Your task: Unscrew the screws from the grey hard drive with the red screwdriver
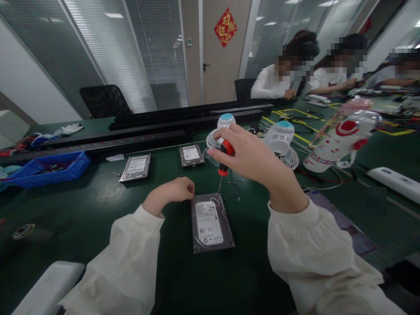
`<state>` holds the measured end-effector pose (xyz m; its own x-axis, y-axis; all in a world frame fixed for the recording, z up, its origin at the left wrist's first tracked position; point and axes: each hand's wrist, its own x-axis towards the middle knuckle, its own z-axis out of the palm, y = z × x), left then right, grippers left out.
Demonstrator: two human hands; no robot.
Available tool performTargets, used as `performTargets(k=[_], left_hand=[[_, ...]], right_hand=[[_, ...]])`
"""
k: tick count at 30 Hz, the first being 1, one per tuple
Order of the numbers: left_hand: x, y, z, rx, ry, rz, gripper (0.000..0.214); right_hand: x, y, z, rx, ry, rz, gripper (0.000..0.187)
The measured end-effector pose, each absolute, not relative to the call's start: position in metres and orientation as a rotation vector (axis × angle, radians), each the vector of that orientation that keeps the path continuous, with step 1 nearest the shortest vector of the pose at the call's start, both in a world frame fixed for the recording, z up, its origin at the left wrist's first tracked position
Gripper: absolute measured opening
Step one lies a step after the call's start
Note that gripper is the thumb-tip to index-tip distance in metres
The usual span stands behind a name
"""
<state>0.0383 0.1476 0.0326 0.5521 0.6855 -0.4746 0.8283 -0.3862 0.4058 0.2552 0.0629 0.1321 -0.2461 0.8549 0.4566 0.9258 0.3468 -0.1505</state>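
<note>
A hard drive [226, 229] with a white label lies flat on the green table in front of me. My left hand [177, 190] is at its far left corner, fingers curled and closed against the edge; the fingertips are partly hidden. Above the far right corner, my right hand [247, 155] grips a screwdriver [223, 169] with a red and black handle. The shaft points down, its tip at that corner of the drive. Several small screws [236, 194] lie scattered on the table just right of the tip.
Two more hard drives, one at the left [135, 168] and one farther back [192, 155], lie beyond my hands. A blue bin [49, 170] stands left, white fans [278, 138] and a bottle [341, 140] right. Long black bars [157, 131] cross the back. Other people sit far right.
</note>
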Motion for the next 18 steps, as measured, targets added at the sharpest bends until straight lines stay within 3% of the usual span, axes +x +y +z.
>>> performTargets(k=[5, 12, 16, 18], left_hand=[[0.04, 0.143, 0.037, 2.194, 1.215, -0.289, 0.011], [0.038, 0.145, 0.034, 2.178, 1.22, -0.292, 0.01], [0.037, 0.146, 0.034, 2.172, 1.224, -0.287, 0.01], [0.038, 0.144, 0.035, 2.168, 1.228, -0.289, 0.011]], right_hand=[[0.256, 0.062, 0.133, -1.733, -2.1, -0.278, 0.041], [0.266, 0.064, 0.135, -1.521, -2.167, -0.062, 0.021], [0.268, 0.065, 0.134, -1.394, -2.188, -0.017, 0.026], [0.268, 0.068, 0.133, -1.325, -2.186, -0.018, 0.019]])
